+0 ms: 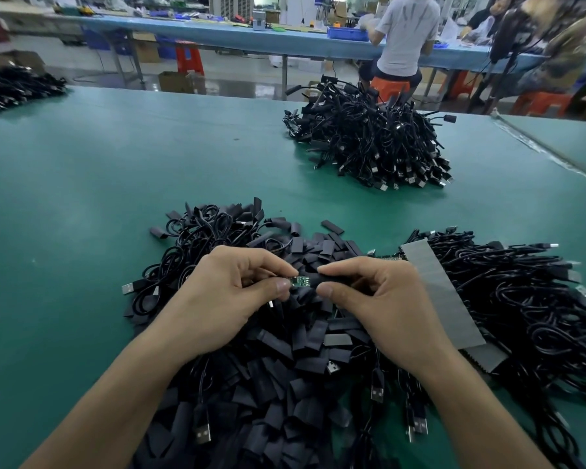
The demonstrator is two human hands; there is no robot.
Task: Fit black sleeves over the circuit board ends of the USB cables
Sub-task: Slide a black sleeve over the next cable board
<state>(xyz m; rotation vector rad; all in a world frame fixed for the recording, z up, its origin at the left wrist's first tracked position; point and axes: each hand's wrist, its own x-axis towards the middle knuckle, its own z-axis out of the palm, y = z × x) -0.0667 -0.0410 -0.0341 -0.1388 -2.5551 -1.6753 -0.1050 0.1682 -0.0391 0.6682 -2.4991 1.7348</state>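
Now circuit board [300,281] level, pointing right, into sleeve [332,280]

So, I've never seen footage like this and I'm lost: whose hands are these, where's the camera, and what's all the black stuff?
No machine here: a person works with bare hands, filmed by a camera worn on their head, looking down. The left hand pinches a small green circuit board; the right hand holds a black sleeve at its end. Under them on the green table lie loose black sleeves, with one cable heap to the right and a second heap farther back.
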